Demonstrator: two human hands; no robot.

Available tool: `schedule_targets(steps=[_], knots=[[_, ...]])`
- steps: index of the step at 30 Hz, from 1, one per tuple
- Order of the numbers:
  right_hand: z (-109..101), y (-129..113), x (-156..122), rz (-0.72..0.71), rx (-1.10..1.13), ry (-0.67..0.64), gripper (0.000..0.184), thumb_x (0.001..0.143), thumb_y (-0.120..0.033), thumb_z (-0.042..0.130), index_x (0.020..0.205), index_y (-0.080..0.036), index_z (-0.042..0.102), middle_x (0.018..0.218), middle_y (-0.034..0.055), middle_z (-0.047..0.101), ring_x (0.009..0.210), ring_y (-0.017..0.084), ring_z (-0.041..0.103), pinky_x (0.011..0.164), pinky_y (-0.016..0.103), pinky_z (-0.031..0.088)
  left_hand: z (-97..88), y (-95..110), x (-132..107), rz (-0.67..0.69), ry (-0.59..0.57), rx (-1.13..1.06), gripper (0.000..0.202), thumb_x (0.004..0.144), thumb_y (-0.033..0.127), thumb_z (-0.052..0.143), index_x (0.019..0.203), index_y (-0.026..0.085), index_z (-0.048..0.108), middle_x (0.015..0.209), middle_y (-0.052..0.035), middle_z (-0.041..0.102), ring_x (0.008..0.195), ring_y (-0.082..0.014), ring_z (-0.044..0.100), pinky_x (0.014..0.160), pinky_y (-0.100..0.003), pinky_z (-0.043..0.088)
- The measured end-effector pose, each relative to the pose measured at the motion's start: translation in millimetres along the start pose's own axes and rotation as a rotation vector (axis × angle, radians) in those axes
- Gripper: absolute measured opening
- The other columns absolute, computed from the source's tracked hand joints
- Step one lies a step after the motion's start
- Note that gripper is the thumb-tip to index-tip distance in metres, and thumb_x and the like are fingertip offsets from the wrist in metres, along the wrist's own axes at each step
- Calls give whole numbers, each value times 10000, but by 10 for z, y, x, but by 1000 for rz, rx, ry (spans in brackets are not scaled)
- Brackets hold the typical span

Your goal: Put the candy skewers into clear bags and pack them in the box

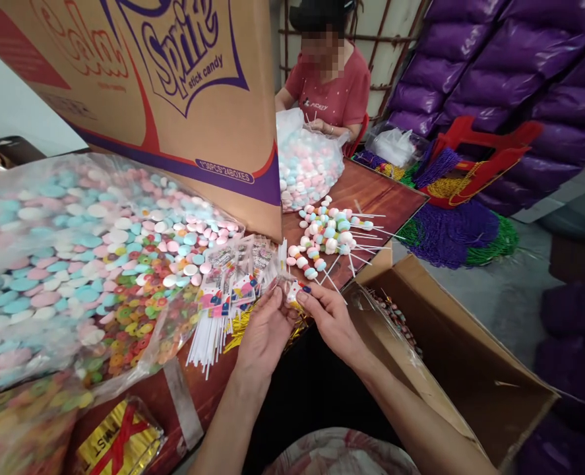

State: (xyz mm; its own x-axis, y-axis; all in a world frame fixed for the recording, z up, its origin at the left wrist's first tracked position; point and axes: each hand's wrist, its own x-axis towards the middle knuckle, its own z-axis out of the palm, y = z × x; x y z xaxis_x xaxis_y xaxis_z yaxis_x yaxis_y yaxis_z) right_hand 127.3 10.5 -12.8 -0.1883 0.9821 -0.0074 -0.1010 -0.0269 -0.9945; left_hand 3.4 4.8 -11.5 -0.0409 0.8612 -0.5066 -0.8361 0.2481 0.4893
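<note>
Between my two hands, over the table's near edge, is a small printed plastic bag (pixel 293 290). My left hand (pixel 268 321) pinches its left side and my right hand (pixel 329 316) pinches its right side. Left of them lie a stack of similar flat bags (pixel 243 267), a bundle of white sticks (pixel 208 340) and gold twist ties (pixel 237 330), partly covered by my left hand. Just beyond my hands is a pile of candy skewers (pixel 329 231), pastel pieces threaded on white sticks. Whether anything is inside the held bag I cannot make out.
Large clear bags of pastel candies (pixel 49 264) and gummy rings (pixel 138 323) cover the left. A tall carton (pixel 173 119) stands behind. Across the table sits a person (pixel 329 92) by another candy bag (pixel 307 165). An open cardboard box (pixel 470 356) stands at right, near beads (pixel 460 231).
</note>
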Motion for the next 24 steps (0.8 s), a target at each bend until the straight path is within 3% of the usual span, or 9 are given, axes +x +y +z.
schedule_targets(steps=[4,7,10,13,16,20,22,24], knots=[[-4,60,0,12,64,70,271,845,-443,639,750,-190,612,689,-17,506,665,133,439,611,244,396,20,-63,30,196,81,68,244,580,115,864,783,148,734,812,-23,732,729,-97,655,703,-202,515],[70,100,15,-8,148,151,246,825,-424,668,762,-192,618,694,-22,512,638,120,424,606,240,390,71,-154,14,297,57,107,277,554,190,895,774,151,731,814,-20,734,771,-112,667,779,-227,525],[151,148,37,17,187,218,342,836,-483,643,680,-192,553,644,-29,456,604,112,376,562,233,358,112,-220,-13,385,31,176,277,605,276,882,803,165,724,842,-8,727,827,-118,664,817,-233,518],[166,186,46,38,157,225,407,857,-528,606,651,-190,511,640,-28,428,601,109,342,536,229,324,105,-210,-46,384,60,172,255,667,356,842,762,164,705,809,2,705,771,-97,641,708,-196,502],[105,184,41,35,104,223,443,882,-532,576,621,-188,475,605,-39,373,567,98,281,508,234,266,81,-141,-74,351,91,124,244,639,316,858,742,161,701,800,4,702,722,-85,626,656,-189,488],[-19,138,48,9,-75,146,462,925,-522,514,609,-196,434,590,-44,344,553,99,280,507,246,243,86,-61,-44,422,145,147,258,571,253,887,728,152,709,756,2,707,701,-93,634,674,-199,491],[-83,115,60,-48,-292,161,448,947,-496,488,616,-197,448,607,-34,398,577,112,350,541,247,283,85,-28,10,453,182,127,239,592,263,874,696,151,691,713,15,692,659,-84,619,652,-198,480],[-146,106,75,-115,-621,255,388,965,-431,479,658,-196,501,677,-11,502,644,131,444,592,250,317,69,15,75,492,208,94,234,613,265,864,691,155,673,702,30,681,642,-70,604,645,-193,470]])
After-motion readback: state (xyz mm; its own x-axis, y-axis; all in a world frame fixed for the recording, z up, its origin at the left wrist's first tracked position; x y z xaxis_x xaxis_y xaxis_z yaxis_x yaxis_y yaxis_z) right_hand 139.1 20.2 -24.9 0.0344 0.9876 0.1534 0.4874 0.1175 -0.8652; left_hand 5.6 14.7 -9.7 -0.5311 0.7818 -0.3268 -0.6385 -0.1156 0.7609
